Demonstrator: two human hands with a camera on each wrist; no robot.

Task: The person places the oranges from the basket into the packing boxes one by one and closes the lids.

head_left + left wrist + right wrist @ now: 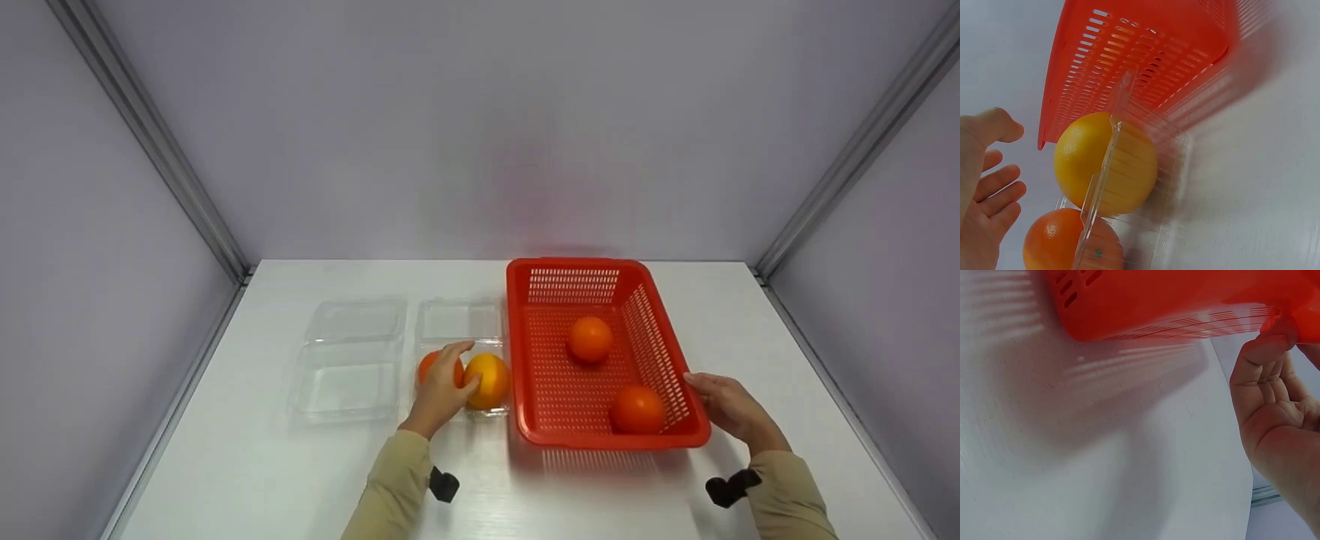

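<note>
My left hand (pixel 441 394) hovers over an open clear plastic clamshell box (pixel 459 319), thumb and fingers spread apart. In the box lie a yellow-orange orange (pixel 491 381) and a deeper orange one (pixel 428 366), partly behind the hand. The left wrist view shows this hand (pixel 985 197) holding nothing, beside the fruit. At the right, my right hand (pixel 733 409) pinches the rim of a red plastic basket (pixel 520 360) between thumb and fingers; in the right wrist view, that side is off the table. Two oranges sit in the basket, one mid-floor (pixel 590 339), one at the near right corner (pixel 637 410).
A second clear clamshell box (pixel 349 386) lies open to the left of the first. The white table (pixel 247 465) is bounded by pale walls (pixel 480 135) at the back and both sides. The basket stands right against the first box.
</note>
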